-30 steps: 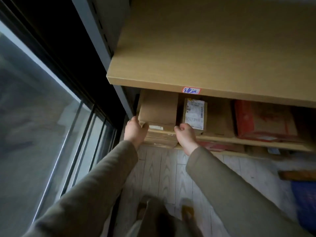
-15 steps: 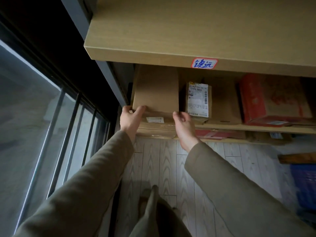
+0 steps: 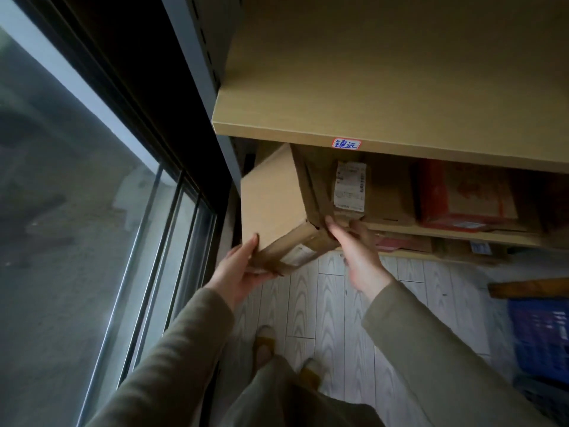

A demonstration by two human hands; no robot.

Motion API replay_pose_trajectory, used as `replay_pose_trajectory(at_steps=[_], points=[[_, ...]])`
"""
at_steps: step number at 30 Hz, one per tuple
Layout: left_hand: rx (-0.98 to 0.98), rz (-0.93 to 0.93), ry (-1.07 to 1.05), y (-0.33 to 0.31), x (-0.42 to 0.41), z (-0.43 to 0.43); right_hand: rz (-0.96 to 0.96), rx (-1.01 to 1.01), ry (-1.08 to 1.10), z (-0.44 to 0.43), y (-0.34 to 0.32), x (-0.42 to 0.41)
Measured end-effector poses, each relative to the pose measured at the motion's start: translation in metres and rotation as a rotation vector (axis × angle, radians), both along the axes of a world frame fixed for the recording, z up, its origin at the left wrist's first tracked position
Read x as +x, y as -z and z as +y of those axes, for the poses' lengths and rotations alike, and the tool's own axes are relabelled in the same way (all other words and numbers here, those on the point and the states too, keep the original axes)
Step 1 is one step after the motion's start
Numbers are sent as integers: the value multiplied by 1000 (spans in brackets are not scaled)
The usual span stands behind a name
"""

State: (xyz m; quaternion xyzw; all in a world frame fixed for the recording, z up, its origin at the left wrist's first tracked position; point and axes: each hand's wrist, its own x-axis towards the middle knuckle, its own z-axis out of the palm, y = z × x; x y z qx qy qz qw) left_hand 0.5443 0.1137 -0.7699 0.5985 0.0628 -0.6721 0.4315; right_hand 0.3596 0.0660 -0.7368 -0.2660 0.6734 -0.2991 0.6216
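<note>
I had the cardboard box (image 3: pixel 274 208) tilted and partway out of the lower shelf (image 3: pixel 446 234). Its far end sat under the upper board (image 3: pixel 369 87), and its near end hung past the shelf front, above the floor (image 3: pixel 332 303). My left grip (image 3: pixel 237 269) clasped the near left corner, thumb on the top face and fingers underneath. My right grip (image 3: pixel 357 254) held the near right corner by the brown tape, thumb on the edge. The box looked stiff, with smooth faces that could slide, so I judged the corners and underside the safest hold. I guessed moderate weight but could not be sure. A labelled box (image 3: pixel 351 186) stood just beside it on the right, with a red box (image 3: pixel 462 192) further along.
</note>
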Motion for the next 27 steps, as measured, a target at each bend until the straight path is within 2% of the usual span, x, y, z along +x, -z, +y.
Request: replay_pose_trajectory(at_steps=[2,3,5,8,11,12,14,17,20,22,26,27], points=[[30,80,-26,-13,-9,25,-190,149,-86,13,-17,-7],[38,90,6,-19,-13,35,-253,158,-104,19,-26,-9],[59,32,146,-37,-19,49,-260,116,-91,29,-42,-13],[36,-129,271,-62,-28,61,-207,34,-64,44,-64,-20],[-110,-519,326,-77,-39,66,-138,-73,-112,63,-84,-25],[-177,-579,312,-84,-43,67,-93,-128,-155,72,-89,-24],[-246,-473,318,-100,-48,70,20,-230,-233,88,-95,-19],[-247,-104,345,-116,-44,81,215,-445,-418,112,-99,-8],[-301,12,220,-110,-34,97,271,-603,-502,126,-107,-3],[-312,61,131,-109,-30,105,231,-570,-504,125,-108,-10],[-306,156,122,-107,-28,113,292,-520,-476,117,-105,-25],[-304,163,122,-106,-28,113,255,-463,-450,115,-107,-28]])
